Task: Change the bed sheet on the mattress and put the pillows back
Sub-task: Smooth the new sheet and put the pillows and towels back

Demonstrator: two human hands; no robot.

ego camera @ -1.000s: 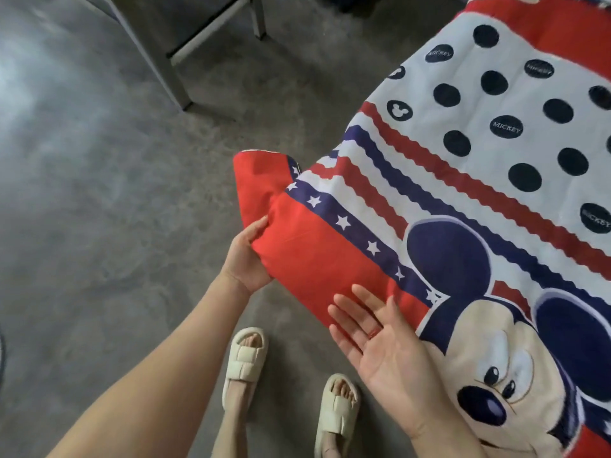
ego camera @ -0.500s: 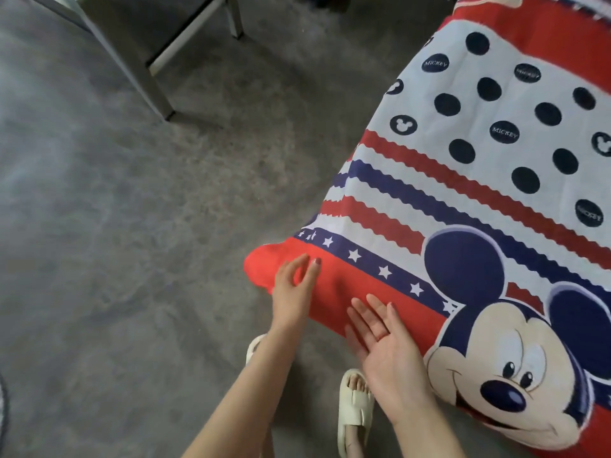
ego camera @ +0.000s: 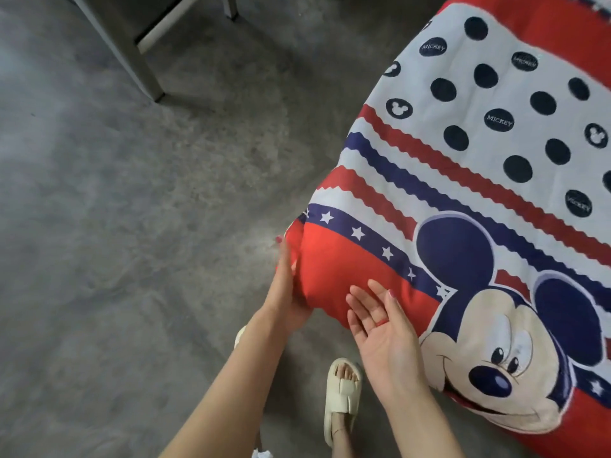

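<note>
A cartoon-mouse bed sheet point(ego camera: 463, 166) in red, white and navy, with stripes, stars and dark dots, covers the mattress at the right. Its red corner point(ego camera: 334, 262) wraps the mattress corner near me. My left hand point(ego camera: 286, 292) presses flat against the left side of that corner, fingers straight and pointing up. My right hand point(ego camera: 380, 325) lies palm up with straight fingers against the red front edge, just below the star band. No pillows are in view.
Grey concrete floor point(ego camera: 132, 226) spreads to the left. Grey metal furniture legs point(ego camera: 132, 57) stand at the top left. My feet in cream sandals point(ego camera: 342, 395) are on the floor close to the mattress corner.
The loose red corner of the sheet, lifted a second ago, now lies down around the mattress corner. My left hand moved from on top of the corner to its side.
</note>
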